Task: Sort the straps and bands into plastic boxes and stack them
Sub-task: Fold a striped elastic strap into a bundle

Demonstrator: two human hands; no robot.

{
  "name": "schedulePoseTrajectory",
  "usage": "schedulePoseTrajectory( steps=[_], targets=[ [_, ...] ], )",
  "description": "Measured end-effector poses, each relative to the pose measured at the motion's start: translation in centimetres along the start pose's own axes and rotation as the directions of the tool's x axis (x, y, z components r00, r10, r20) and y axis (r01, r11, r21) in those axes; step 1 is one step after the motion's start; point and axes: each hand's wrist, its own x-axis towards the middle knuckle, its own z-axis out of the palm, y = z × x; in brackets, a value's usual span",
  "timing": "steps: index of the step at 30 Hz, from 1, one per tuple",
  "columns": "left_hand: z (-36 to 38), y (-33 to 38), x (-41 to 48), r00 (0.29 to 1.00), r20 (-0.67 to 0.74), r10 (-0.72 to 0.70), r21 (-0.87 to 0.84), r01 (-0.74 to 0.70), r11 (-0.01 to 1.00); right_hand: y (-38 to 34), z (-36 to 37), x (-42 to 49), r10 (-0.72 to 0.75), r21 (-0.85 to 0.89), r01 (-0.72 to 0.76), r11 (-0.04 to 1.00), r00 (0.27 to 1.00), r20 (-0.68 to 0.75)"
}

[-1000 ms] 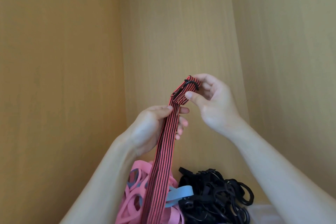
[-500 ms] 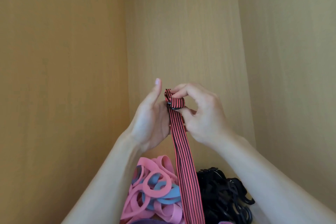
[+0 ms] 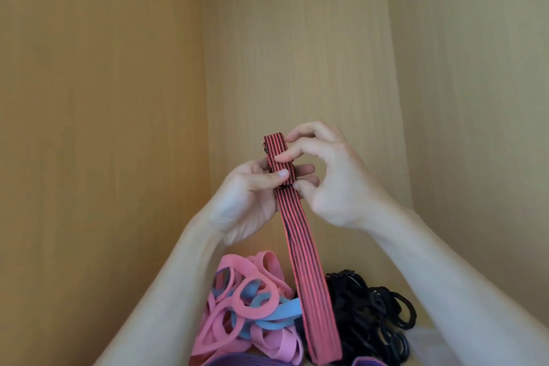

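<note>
The red-and-black striped strap (image 3: 306,276) hangs nearly upright. Its folded top is pinched by the left hand (image 3: 246,202) and the right hand (image 3: 335,184), whose fingers mostly hide a small buckle. Below the grip lie pink bands (image 3: 237,321), a blue band (image 3: 282,310) and tangled black straps (image 3: 365,315), partly covered by the strap's lower end.

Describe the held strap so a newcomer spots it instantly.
At the wooden corner, left hand and right hand meet mid-frame. The striped strap hangs from them to the heap below. Only it is red with black stripes; neighbours are pink, blue, purple or black.
</note>
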Motion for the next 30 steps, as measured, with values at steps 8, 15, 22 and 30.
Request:
schedulePoseTrajectory(
  steps=[8, 15, 22, 30],
  targets=[
    [0.1, -0.6, 0.3, 0.998, -0.045, -0.034, 0.097, 0.038, 0.995, 0.8, -1.7, 0.6, 0.361, 0.237, -0.338, 0.911, 0.930, -0.060],
    [0.5, -1.2, 0.2, 0.996, -0.022, -0.085, 0.255, 0.088, 0.963, 1.6, -1.4, 0.1, 0.425, 0.371, -0.446, 0.815, 0.894, 0.140],
    [0.1, -1.4, 0.5, 0.996, 0.007, -0.094, 0.417, 0.082, 0.905, 2.1, -1.3, 0.4, 0.483, 0.413, -0.436, 0.800, 0.876, -0.010],
    [-0.2, -1.5, 0.8, 0.993, 0.043, -0.108, 0.501, 0.072, 0.862, 1.8, -1.4, 0.2, 0.371, 0.419, -0.380, 0.824, 0.922, 0.106]
  ],
)
